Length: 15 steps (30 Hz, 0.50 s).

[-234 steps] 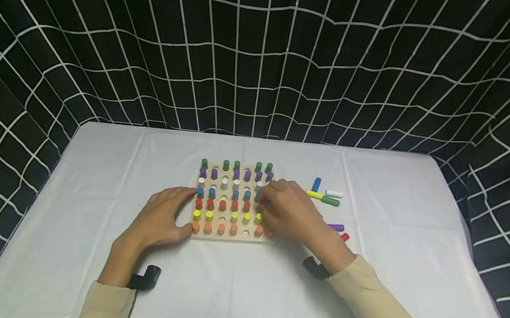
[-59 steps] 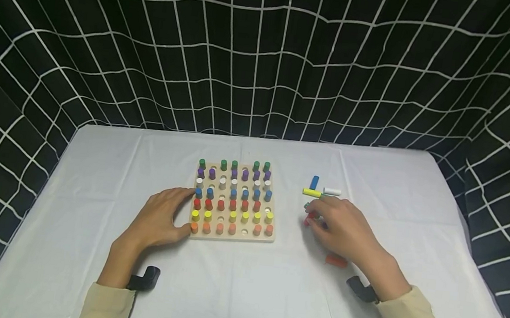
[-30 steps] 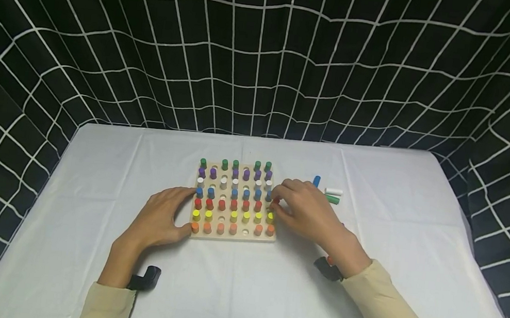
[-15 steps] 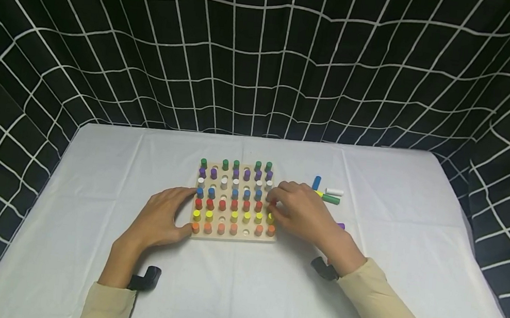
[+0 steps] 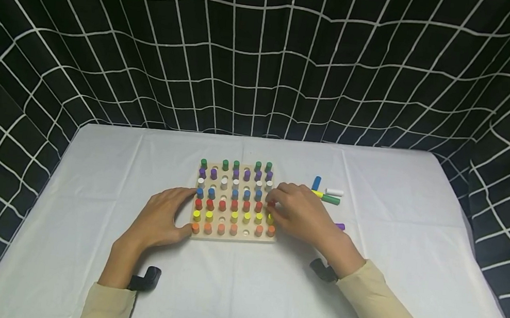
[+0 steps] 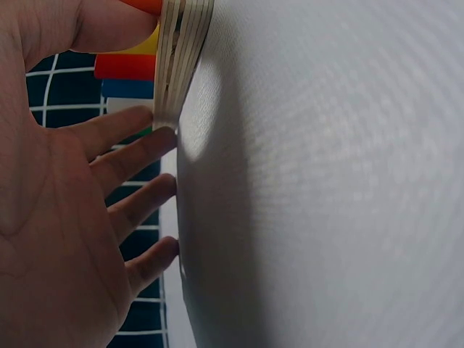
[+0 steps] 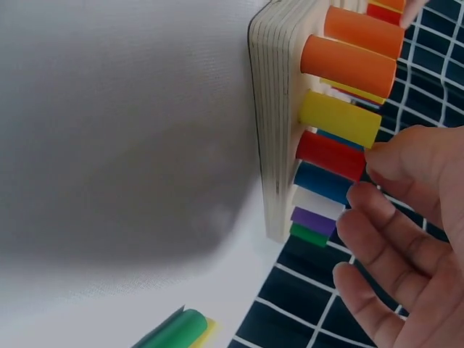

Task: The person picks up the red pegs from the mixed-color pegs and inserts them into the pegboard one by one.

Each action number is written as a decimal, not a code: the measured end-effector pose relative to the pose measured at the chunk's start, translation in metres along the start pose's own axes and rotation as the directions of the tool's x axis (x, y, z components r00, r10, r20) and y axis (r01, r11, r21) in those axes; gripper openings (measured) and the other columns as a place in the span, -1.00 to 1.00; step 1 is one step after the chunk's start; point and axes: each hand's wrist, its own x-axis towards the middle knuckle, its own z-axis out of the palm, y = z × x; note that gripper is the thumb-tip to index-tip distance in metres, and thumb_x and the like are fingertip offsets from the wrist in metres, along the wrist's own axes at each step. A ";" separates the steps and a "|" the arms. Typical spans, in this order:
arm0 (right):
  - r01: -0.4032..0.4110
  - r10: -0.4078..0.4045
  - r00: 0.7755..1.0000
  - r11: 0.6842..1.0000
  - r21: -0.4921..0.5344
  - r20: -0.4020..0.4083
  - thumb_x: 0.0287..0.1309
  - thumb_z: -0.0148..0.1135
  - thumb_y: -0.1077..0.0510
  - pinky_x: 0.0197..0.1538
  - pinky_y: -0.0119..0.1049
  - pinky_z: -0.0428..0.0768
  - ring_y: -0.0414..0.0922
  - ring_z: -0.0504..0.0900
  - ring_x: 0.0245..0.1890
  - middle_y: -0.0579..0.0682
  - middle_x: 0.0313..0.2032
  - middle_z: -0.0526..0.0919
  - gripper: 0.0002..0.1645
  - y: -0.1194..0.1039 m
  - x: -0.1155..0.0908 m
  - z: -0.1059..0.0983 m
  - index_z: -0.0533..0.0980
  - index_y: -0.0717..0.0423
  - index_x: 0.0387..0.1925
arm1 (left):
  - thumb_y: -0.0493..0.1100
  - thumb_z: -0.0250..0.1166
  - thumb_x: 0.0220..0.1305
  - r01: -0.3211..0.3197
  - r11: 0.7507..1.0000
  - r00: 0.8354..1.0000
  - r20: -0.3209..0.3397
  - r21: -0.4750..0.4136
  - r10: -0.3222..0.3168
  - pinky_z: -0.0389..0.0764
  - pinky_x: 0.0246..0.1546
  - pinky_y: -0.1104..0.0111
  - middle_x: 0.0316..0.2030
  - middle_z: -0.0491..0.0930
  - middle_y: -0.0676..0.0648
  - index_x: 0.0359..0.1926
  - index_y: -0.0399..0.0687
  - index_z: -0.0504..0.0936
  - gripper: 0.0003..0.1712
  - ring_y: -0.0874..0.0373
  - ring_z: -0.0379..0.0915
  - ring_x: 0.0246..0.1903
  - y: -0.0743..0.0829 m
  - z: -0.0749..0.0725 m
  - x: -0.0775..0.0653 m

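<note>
A wooden pegboard lies on the table with rows of coloured pegs standing in it; several holes are bare. My right hand is at the board's right edge. Its thumb and fingertips pinch the top of a red peg, which stands in the right end of the red row, between a yellow peg and a blue peg. At the left edge rests my left hand, thumb by the corner orange peg. In the left wrist view its fingers are spread and fairly straight, tips along the board's side and the cloth.
Right of the board lie loose pegs: a blue peg, a white peg, a yellow peg, a green peg and a purple peg, partly behind my right forearm. A black gridded curtain borders the white-clothed table.
My right hand has carried the red peg leftward from the loose pegs to the red row's right-end hole, which was bare two seconds ago. My left hand has stayed put.
</note>
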 end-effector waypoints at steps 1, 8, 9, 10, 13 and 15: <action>-0.005 0.005 1.000 1.000 0.002 -0.001 0.27 0.47 0.11 -0.03 -0.14 0.72 -0.09 0.74 -0.20 -0.06 -0.21 0.81 -0.84 0.000 -0.001 -0.001 0.77 0.01 -0.13 | 0.07 0.37 0.05 0.003 1.000 1.000 0.002 -0.001 -0.003 0.27 0.60 -0.23 0.51 0.45 -0.19 0.55 -0.04 0.40 -0.01 -0.23 0.28 0.56 0.000 0.000 0.000; -0.041 0.041 0.999 0.999 0.015 -0.036 0.30 0.44 0.08 0.03 -0.06 0.73 -0.03 0.77 -0.09 -0.06 -0.16 0.81 -0.81 0.002 -0.010 -0.005 0.77 0.01 -0.10 | 0.07 0.36 0.06 0.002 1.000 1.000 0.011 0.009 -0.002 0.26 0.60 -0.23 0.52 0.44 -0.18 0.56 -0.02 0.38 -0.01 -0.23 0.27 0.56 -0.002 0.000 0.001; -0.048 0.049 0.998 0.999 0.015 -0.040 0.30 0.42 0.09 0.07 -0.04 0.74 -0.01 0.78 -0.06 -0.05 -0.14 0.81 -0.80 0.003 -0.012 -0.006 0.77 0.02 -0.08 | 0.07 0.36 0.07 0.002 1.000 1.000 0.011 0.010 -0.002 0.26 0.60 -0.23 0.52 0.43 -0.18 0.56 -0.02 0.37 -0.01 -0.23 0.26 0.57 -0.004 0.000 0.000; -0.055 0.055 0.998 0.998 0.017 -0.042 0.30 0.41 0.10 0.10 -0.02 0.73 0.00 0.77 -0.04 -0.03 -0.11 0.81 -0.79 0.004 -0.013 -0.007 0.76 0.03 -0.07 | 0.06 0.36 0.07 0.003 1.000 1.000 0.009 0.009 -0.003 0.26 0.60 -0.23 0.52 0.43 -0.18 0.56 -0.02 0.37 -0.02 -0.24 0.26 0.56 -0.005 -0.001 0.000; -0.085 0.086 0.995 0.996 0.021 -0.048 0.30 0.38 0.12 0.14 0.02 0.72 0.02 0.76 -0.02 -0.01 -0.07 0.79 -0.76 0.009 -0.017 -0.010 0.73 0.06 -0.03 | 0.06 0.36 0.08 0.005 1.000 1.000 0.004 0.014 -0.006 0.26 0.60 -0.24 0.52 0.43 -0.19 0.56 -0.01 0.37 -0.02 -0.24 0.26 0.57 -0.007 -0.003 -0.001; -0.100 0.101 0.993 0.995 0.028 -0.066 0.30 0.36 0.13 0.12 0.03 0.71 0.02 0.75 -0.07 0.00 -0.07 0.78 -0.76 0.014 -0.020 -0.013 0.72 0.06 -0.03 | 0.06 0.35 0.09 -0.001 1.000 1.000 0.003 0.015 0.001 0.26 0.59 -0.25 0.52 0.43 -0.20 0.56 -0.02 0.37 -0.03 -0.25 0.26 0.56 -0.008 -0.004 -0.002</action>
